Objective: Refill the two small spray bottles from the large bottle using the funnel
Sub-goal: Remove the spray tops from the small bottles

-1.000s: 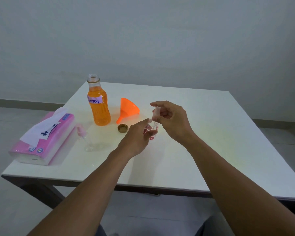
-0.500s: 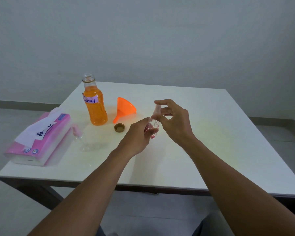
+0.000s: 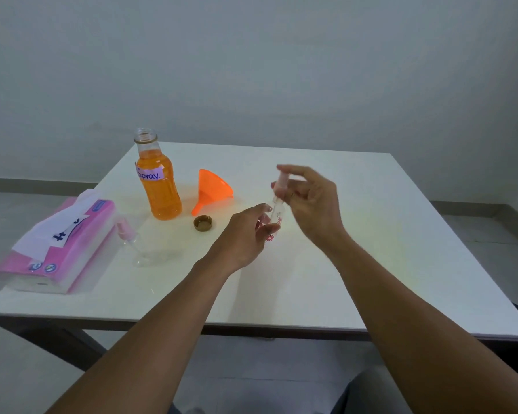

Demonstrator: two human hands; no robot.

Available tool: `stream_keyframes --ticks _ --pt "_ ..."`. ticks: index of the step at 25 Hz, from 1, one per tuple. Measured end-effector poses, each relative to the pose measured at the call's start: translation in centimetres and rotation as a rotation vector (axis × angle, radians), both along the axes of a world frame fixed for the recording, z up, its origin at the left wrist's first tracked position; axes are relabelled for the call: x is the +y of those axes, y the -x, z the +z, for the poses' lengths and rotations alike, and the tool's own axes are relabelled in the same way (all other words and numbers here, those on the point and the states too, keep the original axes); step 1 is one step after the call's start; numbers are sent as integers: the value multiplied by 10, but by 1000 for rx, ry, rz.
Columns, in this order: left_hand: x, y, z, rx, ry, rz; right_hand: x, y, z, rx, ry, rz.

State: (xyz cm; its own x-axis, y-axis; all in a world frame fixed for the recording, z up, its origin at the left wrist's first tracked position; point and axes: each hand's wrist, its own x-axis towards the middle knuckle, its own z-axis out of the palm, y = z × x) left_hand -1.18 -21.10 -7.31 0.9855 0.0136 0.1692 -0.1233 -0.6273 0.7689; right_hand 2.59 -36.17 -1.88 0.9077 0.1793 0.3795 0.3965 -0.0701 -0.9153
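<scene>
On the white table (image 3: 326,264) by the big orange bottle (image 3: 162,189), the left hand (image 3: 245,234) grips the small spray bottle (image 3: 277,216) while the right hand (image 3: 308,201) pinches its pink top (image 3: 281,185), now lifted higher, so it seems nearly off for filling.

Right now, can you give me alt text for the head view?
Two hands hold a small spray bottle above a white table: left hand on its body, right hand at its pink top. Behind stand an uncapped orange bottle, a funnel on its side, a cap, a second sprayer and a tissue pack.
</scene>
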Motion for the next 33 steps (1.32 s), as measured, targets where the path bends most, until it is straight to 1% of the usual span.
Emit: stream_keyframes --ticks 3,5,7,9,10,11,12,17,19,20,23,25,33 --pt "-1 2 -8 44 3 -5 -14 -12 23 40 -228 63" --pt "-5 1 -11 44 51 -2 -28 -20 36 58 -279 84" --pt "-9 -1 -8 37 103 6 -42 -26 43 93 -377 49" --pt "-15 -6 -6 29 153 20 -61 -31 46 135 -512 -41" --pt "-19 -9 -5 25 175 28 -73 -34 45 146 -522 -98" --pt "-25 -12 -4 20 193 35 -85 -37 42 162 -479 -149" --pt "-32 -15 -3 16 213 39 -97 -39 36 185 -392 -187" --pt "-80 -34 -5 8 267 9 -138 -42 -14 359 212 -286" --pt "-98 -40 -10 12 267 -16 -149 -42 -33 393 389 -304" --pt "-105 -43 -13 12 270 -22 -153 -44 -40 394 445 -309" --pt "-118 -48 -22 1 286 -21 -160 -52 -59 335 568 -311" --pt "-122 -49 -27 -19 309 -13 -160 -56 -69 305 606 -298" --pt "-124 -43 -46 7 341 -11 -158 -55 -80 289 536 -312"
